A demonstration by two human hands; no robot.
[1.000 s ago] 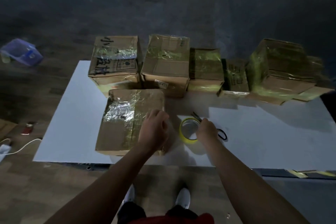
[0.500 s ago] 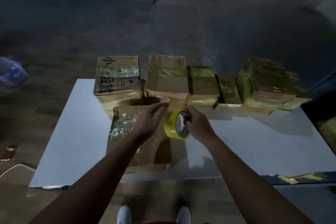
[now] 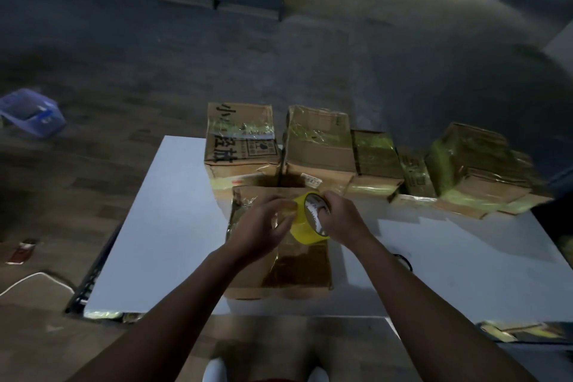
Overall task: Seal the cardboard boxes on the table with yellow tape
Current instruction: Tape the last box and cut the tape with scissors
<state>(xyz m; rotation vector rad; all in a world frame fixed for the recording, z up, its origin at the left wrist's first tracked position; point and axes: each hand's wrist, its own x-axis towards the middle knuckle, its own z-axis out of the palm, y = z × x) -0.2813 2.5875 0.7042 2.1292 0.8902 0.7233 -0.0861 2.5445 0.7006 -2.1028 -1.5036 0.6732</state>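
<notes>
The right hand (image 3: 342,219) holds the yellow tape roll (image 3: 307,222) with its fingers curled through the core, so that the roll stands on edge in the air above the near box (image 3: 294,270). The left hand (image 3: 263,226) is bent against the outer face of the roll, and thumb and fingertips pinch there. I think it is searching for the free end of the tape, but the end itself is too small to see. No strip is drawn out from the roll.

The near box lies flat on the white worktop (image 3: 173,226), directly under both hands. Its far left part shines with some film, while the part nearest to the person looks like bare cardboard. So I judge that this box is not yet sealed and is the one in work.

Behind it, along the far edge of the worktop, a row of boxes stands close together: the box with black characters (image 3: 240,139), the tall box (image 3: 319,139) beside it, a narrower box (image 3: 375,152), and the large wrapped box (image 3: 474,161) at the right end. All of these show yellow-green shiny bands, so they seem already taped. If every seam is closed I cannot tell, because the light is weak.

What remains, by my judgement, is to lift the tape end, press it on the near box and pull it over the seam.
</notes>
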